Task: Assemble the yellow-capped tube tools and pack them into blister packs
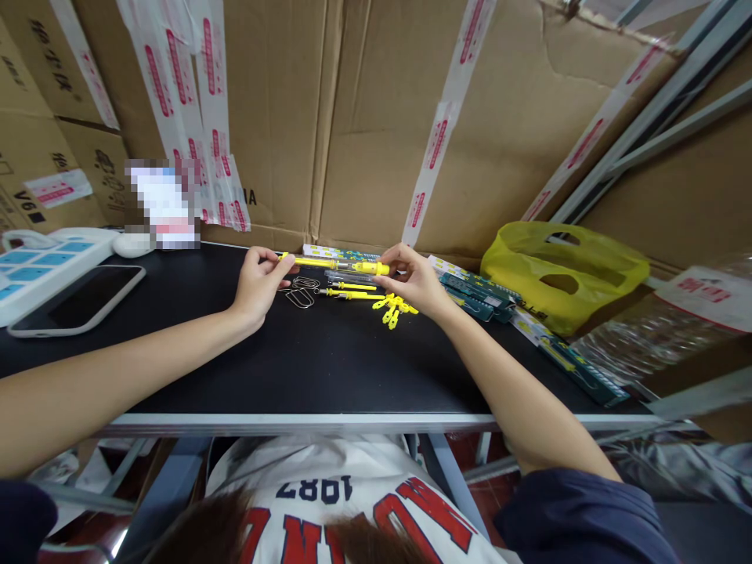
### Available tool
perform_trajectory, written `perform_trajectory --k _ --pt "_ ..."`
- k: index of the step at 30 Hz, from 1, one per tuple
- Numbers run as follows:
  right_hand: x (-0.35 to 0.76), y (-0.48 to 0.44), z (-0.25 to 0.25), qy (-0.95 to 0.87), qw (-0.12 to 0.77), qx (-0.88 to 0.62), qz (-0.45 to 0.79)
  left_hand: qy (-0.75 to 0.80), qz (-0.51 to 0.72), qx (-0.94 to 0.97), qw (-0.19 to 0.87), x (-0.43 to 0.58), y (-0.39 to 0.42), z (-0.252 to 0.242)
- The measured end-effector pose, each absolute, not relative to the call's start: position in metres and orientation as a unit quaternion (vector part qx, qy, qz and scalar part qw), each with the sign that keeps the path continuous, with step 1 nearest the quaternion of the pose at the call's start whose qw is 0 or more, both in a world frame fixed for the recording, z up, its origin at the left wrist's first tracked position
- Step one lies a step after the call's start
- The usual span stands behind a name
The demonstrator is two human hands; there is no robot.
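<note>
My left hand [258, 280] and my right hand [411, 280] together hold a long yellow pen-like tool [338, 265] level above the black table [305, 360]. The left fingers pinch its thin left end. The right fingers pinch its thicker right end. Just under it lie thin yellow rods [352, 291], small yellow clips [395, 307] and bent wire loops [301, 291]. A printed packaging card [334, 252] lies behind the tool.
A smartphone [76, 301] and a white-and-blue power strip [41, 262] sit at the left. A yellow plastic bag [564, 274], dark green packaged cards [479, 296] and clear wrapping [634, 337] are at the right. Cardboard boxes [352, 117] wall the back.
</note>
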State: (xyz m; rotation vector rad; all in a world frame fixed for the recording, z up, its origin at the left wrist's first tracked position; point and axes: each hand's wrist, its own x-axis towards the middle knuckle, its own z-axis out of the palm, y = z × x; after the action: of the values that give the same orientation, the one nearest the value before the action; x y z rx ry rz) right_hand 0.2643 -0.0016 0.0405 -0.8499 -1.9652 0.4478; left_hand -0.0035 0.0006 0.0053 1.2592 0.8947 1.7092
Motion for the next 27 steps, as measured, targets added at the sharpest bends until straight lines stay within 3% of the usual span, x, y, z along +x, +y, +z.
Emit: perform_trajectory --k 27 --pt "0.2628 -0.0036 0.0384 -0.798 0.452 -0.323 0.232 0.374 0.669 0.505 0.396 -0.0030 -0.0056 0.0090"
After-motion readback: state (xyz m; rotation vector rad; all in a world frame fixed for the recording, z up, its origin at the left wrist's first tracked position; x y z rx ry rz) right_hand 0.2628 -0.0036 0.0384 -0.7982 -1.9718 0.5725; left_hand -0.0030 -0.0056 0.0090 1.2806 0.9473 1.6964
